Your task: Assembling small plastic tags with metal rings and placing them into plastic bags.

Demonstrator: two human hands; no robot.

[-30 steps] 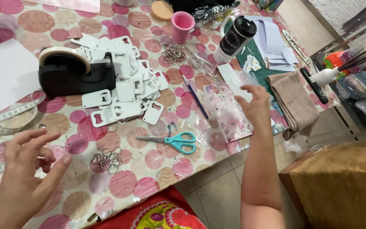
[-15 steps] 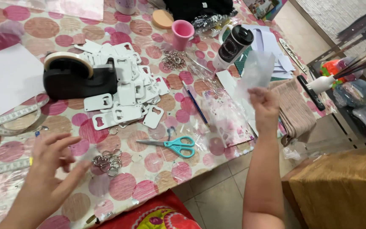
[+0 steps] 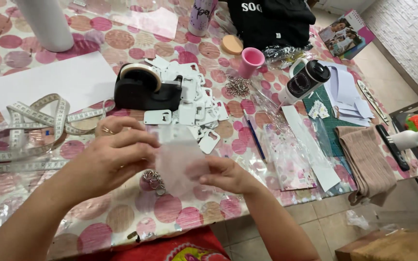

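Since half a second ago: right hand (image 3: 226,175) pulled back from the table's far side with the small clear plastic sleeve (image 3: 180,162), and the left hand (image 3: 110,157), earlier spread open over the table, has joined it. Both hands now pinch the sleeve, left at its top edge, right at its lower right corner, held above the near table edge. Blue-handled scissors seen before are now out of sight.

Silver key rings (image 3: 153,179) lie just under the sleeve on the pink-dotted tablecloth (image 3: 122,217). Free cloth near the front edge, left and right of the hands. Behind: black tape dispenser (image 3: 143,89) touching a heap of white flat tags (image 3: 194,108); coiled measuring tape (image 3: 30,123) to the left.

Right of the hands: floral-print clear packet (image 3: 291,159), white paper strip (image 3: 310,147). Farther back: pink cup (image 3: 251,60), white tumbler with black lid (image 3: 306,82).
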